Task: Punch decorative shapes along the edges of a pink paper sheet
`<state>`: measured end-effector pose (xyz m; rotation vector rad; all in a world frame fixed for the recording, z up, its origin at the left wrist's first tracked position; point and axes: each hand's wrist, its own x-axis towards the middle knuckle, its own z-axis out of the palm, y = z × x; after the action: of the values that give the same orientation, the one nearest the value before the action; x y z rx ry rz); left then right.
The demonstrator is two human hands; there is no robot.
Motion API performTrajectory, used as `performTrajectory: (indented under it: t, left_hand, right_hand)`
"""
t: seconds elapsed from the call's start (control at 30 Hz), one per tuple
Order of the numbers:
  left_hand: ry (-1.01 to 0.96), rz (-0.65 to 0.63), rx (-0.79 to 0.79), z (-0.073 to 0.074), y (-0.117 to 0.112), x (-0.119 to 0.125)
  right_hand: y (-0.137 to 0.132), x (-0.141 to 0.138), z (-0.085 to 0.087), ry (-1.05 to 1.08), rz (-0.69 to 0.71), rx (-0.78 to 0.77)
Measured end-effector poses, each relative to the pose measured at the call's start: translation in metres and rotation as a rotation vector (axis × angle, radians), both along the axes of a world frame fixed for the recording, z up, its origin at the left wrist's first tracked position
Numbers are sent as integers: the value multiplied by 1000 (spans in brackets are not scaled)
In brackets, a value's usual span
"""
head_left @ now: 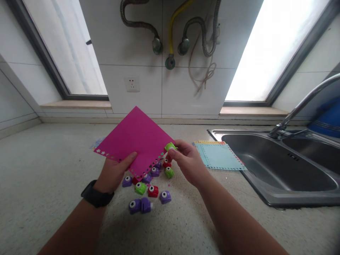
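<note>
Magenta paper sheet (135, 140), held tilted above the speckled countertop (39, 170), its lower edges punched with small star and heart cut-outs; left hand (114, 173) pinches the sheet at its 7 o'clock edge, thumb on top, a black watch (96, 194) on the wrist; right hand (187, 161) closes its fingers on a green craft punch (170, 146) set against the sheet's 4 o'clock corner; below the sheet, at 6 o'clock, a cluster of small punches (148, 187) in purple, red and green lies on the counter; at 3 o'clock, a stack of punched light-blue sheets (220, 156) lies just beside the steel sink (278, 166).
</note>
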<state>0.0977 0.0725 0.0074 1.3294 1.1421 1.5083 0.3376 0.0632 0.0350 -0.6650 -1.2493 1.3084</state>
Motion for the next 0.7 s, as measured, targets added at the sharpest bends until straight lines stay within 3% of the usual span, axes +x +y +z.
performTrajectory:
  t: [0.13,0.3,0.7]
  left_hand:
    - [37,-28,122,-1,1,-1]
    - [49,-104,109,5,-1,2]
    - [-13,-170,60,2,0,7]
  right_hand:
    - [2,-2,-5,-5,38,-93]
    - [3,-5,-8,-17,17,-171]
    - [3,-11,-15,0,6,-174]
